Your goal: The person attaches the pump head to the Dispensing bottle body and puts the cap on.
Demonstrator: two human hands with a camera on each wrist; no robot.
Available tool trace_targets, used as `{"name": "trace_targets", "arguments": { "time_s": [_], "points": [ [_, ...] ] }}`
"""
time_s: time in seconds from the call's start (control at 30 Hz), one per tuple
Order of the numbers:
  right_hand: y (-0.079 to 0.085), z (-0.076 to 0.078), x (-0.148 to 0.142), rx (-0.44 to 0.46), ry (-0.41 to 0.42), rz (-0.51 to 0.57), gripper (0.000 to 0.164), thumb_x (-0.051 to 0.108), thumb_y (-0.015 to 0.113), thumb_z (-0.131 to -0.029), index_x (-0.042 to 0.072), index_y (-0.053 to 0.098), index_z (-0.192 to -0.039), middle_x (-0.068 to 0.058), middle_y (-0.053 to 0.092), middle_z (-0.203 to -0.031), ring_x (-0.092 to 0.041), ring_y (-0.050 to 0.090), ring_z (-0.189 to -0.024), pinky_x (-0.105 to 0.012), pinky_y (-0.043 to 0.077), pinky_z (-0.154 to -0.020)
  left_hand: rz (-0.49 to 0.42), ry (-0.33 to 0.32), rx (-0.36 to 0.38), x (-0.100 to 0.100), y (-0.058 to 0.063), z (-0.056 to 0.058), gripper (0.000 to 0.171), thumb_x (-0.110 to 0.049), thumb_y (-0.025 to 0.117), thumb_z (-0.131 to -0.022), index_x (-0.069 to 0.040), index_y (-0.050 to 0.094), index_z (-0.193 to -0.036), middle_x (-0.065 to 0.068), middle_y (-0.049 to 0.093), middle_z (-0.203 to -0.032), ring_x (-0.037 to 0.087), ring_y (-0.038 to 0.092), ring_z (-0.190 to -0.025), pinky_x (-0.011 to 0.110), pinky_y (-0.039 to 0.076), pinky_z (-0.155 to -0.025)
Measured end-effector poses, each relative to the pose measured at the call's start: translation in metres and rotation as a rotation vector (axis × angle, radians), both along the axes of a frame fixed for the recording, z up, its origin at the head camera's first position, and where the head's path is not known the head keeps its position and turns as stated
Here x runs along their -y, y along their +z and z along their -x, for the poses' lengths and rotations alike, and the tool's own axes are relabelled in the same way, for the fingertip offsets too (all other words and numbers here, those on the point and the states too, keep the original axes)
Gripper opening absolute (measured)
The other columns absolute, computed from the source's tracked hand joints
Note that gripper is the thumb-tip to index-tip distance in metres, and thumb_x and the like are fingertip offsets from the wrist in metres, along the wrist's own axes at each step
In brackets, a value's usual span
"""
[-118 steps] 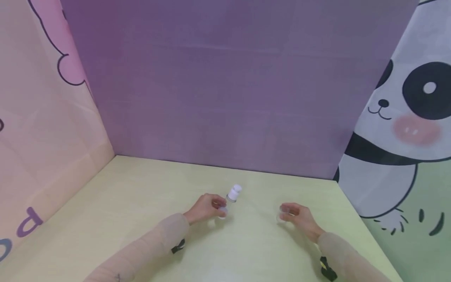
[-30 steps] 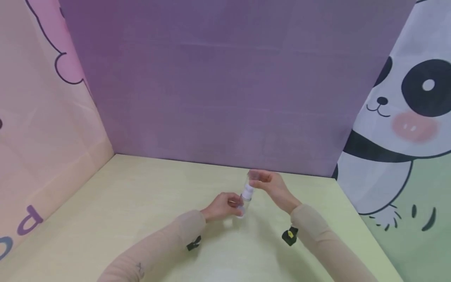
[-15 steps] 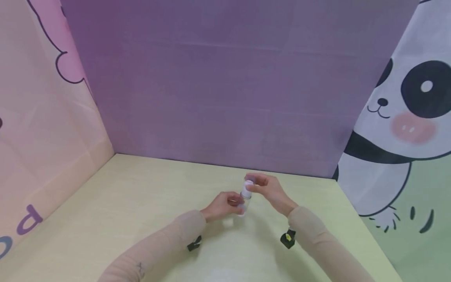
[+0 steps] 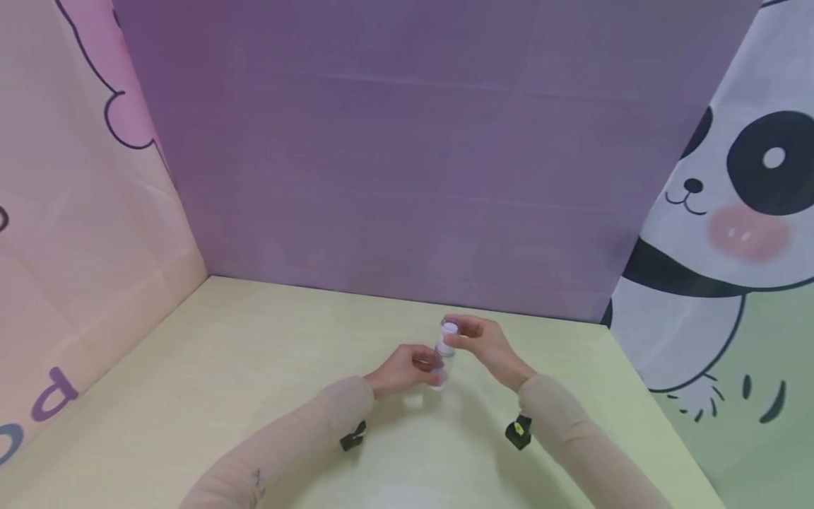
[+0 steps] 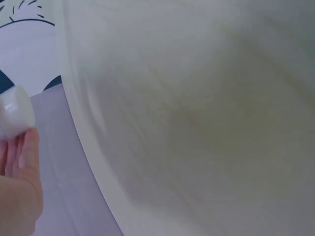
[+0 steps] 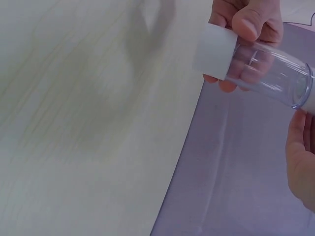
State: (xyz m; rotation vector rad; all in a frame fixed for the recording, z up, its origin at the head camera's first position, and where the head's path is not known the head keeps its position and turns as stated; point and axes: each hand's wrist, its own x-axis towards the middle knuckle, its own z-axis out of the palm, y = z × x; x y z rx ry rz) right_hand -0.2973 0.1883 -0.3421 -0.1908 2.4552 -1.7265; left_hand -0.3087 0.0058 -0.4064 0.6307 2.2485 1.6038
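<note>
A slim clear bottle (image 4: 445, 364) with a white base (image 6: 214, 51) and a white pump top (image 4: 448, 339) is held tilted above the table. My left hand (image 4: 402, 371) grips it near the base, thumb on one side and fingers on the other. My right hand (image 4: 490, 346) pinches the top end, where a see-through cap (image 4: 447, 322) sits around the pump. How far down the cap reaches is hard to make out. In the right wrist view, the right fingers (image 6: 298, 142) touch the white top end at the frame edge. The left wrist view catches the white base (image 5: 18, 112).
A pale yellow table (image 4: 273, 339) spreads beneath both hands. Behind it rises a purple backdrop (image 4: 407, 177). A pink panel (image 4: 83, 212) borders the left side and a panda-printed panel (image 4: 718, 283) the right. Dark wrist cameras hang below both cuffs.
The right hand has brought the clear cap from the right to the bottle's top, then lowered it over the pump. The left hand has shifted slightly right with the bottle.
</note>
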Motion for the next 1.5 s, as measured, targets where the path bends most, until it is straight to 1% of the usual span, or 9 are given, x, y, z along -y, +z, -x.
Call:
{"name": "trace_targets", "arguments": {
  "time_s": [0.3, 0.6, 0.77, 0.9, 0.97, 1.1, 1.23, 1.37, 1.5],
  "points": [
    [0.012, 0.004, 0.003, -0.053, -0.01, -0.054, 0.054, 0.04, 0.075, -0.07, 0.019, 0.06, -0.118, -0.001, 0.062, -0.117, -0.019, 0.054, -0.112, -0.046, 0.038, -0.098, -0.038, 0.0, -0.023, 0.003, 0.01, 0.003, 0.033, -0.021, 0.075, -0.074, -0.013, 0.066, -0.105, 0.002, 0.068, -0.102, 0.012, 0.062, -0.091, 0.03, 0.049, -0.084],
    [0.006, 0.002, 0.006, -0.115, -0.006, -0.052, 0.049, 0.032, 0.074, -0.074, 0.015, 0.06, -0.117, -0.004, 0.065, -0.11, -0.018, 0.057, -0.104, -0.039, 0.044, -0.091, -0.044, 0.012, -0.052, 0.006, 0.011, 0.004, 0.034, -0.02, 0.076, -0.073, -0.01, 0.067, -0.104, 0.004, 0.068, -0.102, 0.012, 0.063, -0.088, 0.028, 0.05, -0.082],
    [0.008, 0.003, 0.007, -0.157, -0.014, -0.07, 0.049, 0.033, 0.074, -0.074, 0.014, 0.06, -0.117, -0.006, 0.065, -0.109, -0.019, 0.057, -0.101, -0.035, 0.046, -0.086, -0.05, 0.03, -0.06, 0.005, 0.012, 0.005, 0.033, -0.02, 0.076, -0.072, -0.011, 0.068, -0.103, 0.003, 0.069, -0.1, 0.011, 0.063, -0.087, 0.028, 0.05, -0.081],
    [0.011, 0.004, 0.006, -0.143, -0.033, -0.096, 0.048, 0.035, 0.074, -0.073, 0.015, 0.061, -0.115, -0.005, 0.065, -0.107, -0.018, 0.056, -0.099, -0.034, 0.045, -0.083, -0.052, 0.038, -0.047, 0.001, 0.012, 0.006, 0.032, -0.022, 0.077, -0.072, -0.013, 0.069, -0.101, 0.001, 0.069, -0.098, 0.011, 0.063, -0.085, 0.028, 0.051, -0.08],
    [0.012, 0.005, 0.005, -0.126, -0.041, -0.108, 0.048, 0.037, 0.075, -0.072, 0.017, 0.062, -0.114, -0.003, 0.066, -0.107, -0.018, 0.056, -0.1, -0.036, 0.044, -0.085, -0.051, 0.04, -0.039, -0.001, 0.011, 0.006, 0.032, -0.023, 0.077, -0.072, -0.014, 0.069, -0.101, 0.001, 0.069, -0.098, 0.01, 0.063, -0.086, 0.028, 0.05, -0.08],
    [0.012, 0.008, 0.002, -0.096, -0.034, -0.108, 0.05, 0.038, 0.076, -0.07, 0.018, 0.062, -0.114, -0.001, 0.065, -0.11, -0.018, 0.055, -0.106, -0.042, 0.042, -0.091, -0.039, 0.05, -0.043, -0.003, 0.009, 0.011, 0.032, -0.023, 0.077, -0.072, -0.012, 0.068, -0.101, 0.002, 0.069, -0.098, 0.011, 0.063, -0.087, 0.029, 0.05, -0.08],
    [0.006, 0.015, -0.001, -0.084, -0.016, -0.096, 0.052, 0.036, 0.075, -0.071, 0.016, 0.06, -0.117, -0.003, 0.064, -0.113, -0.02, 0.056, -0.108, -0.044, 0.041, -0.094, 0.004, 0.062, -0.046, -0.006, 0.004, 0.021, 0.031, -0.02, 0.077, -0.071, -0.011, 0.068, -0.099, 0.002, 0.069, -0.097, 0.012, 0.062, -0.087, 0.029, 0.05, -0.081],
    [-0.005, 0.023, -0.003, -0.081, 0.003, -0.096, 0.05, 0.03, 0.074, -0.073, 0.014, 0.06, -0.118, -0.004, 0.064, -0.114, -0.019, 0.056, -0.105, -0.042, 0.043, -0.093, 0.071, 0.083, -0.041, -0.011, -0.003, 0.033, 0.03, -0.02, 0.078, -0.07, -0.012, 0.068, -0.097, 0.0, 0.068, -0.094, 0.011, 0.061, -0.086, 0.029, 0.049, -0.082],
    [-0.015, 0.028, -0.002, -0.092, 0.018, -0.11, 0.047, 0.024, 0.075, -0.074, 0.014, 0.061, -0.118, -0.003, 0.064, -0.114, -0.016, 0.057, -0.103, -0.038, 0.044, -0.091, 0.117, 0.102, -0.031, -0.013, -0.009, 0.037, 0.029, -0.019, 0.078, -0.069, -0.013, 0.067, -0.095, 0.0, 0.067, -0.093, 0.012, 0.06, -0.087, 0.03, 0.048, -0.083]
  ]
}}
